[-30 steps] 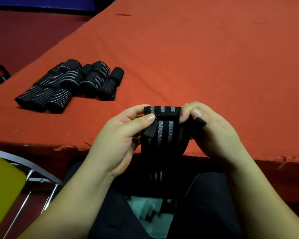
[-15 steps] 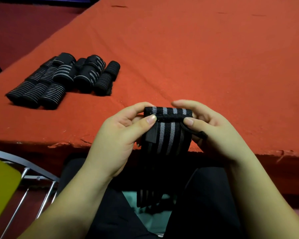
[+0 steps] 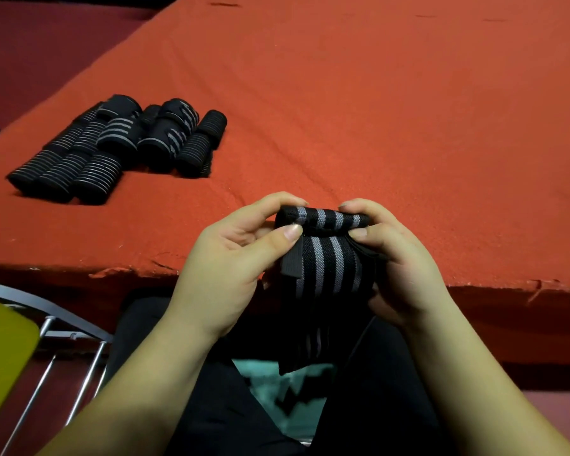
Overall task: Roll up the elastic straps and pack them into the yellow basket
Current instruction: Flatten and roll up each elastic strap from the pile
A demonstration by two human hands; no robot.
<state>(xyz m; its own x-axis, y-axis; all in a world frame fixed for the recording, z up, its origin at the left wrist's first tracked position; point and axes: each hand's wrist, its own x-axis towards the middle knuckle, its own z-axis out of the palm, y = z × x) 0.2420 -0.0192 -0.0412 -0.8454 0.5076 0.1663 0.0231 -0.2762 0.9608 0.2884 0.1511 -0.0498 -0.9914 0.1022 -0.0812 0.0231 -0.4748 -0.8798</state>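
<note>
Black elastic strap point(image 3: 323, 258) with grey lengthwise stripes sits at lower centre of the frame, held above the near edge of the counter point(image 3: 375, 110). Its top end is turned over into a short roll; the loose length hangs down between the person's knees, where the lower part falls into shadow.

Left hand point(image 3: 234, 258): thumb pressed on the front of the strap just under the roll, fingers curled behind the roll's left end, so it pinches the strap. A small dark tab hangs from the strap beside that thumb.

Right hand point(image 3: 399, 255): thumb on the front at the roll's right end, fingers curled over the top, also pinching the strap.

Counter surface is covered in orange-red cloth, frayed along the near edge.

Rolled straps point(image 3: 112, 149) lie in a cluster at upper left of the frame, on the counter, touching one another, well apart from the hands. Exact count cannot be told.

Yellow object point(image 3: 4, 350) shows at the lower left edge, cut off by the frame, beside a metal frame point(image 3: 63, 324) of grey tubing.
</note>
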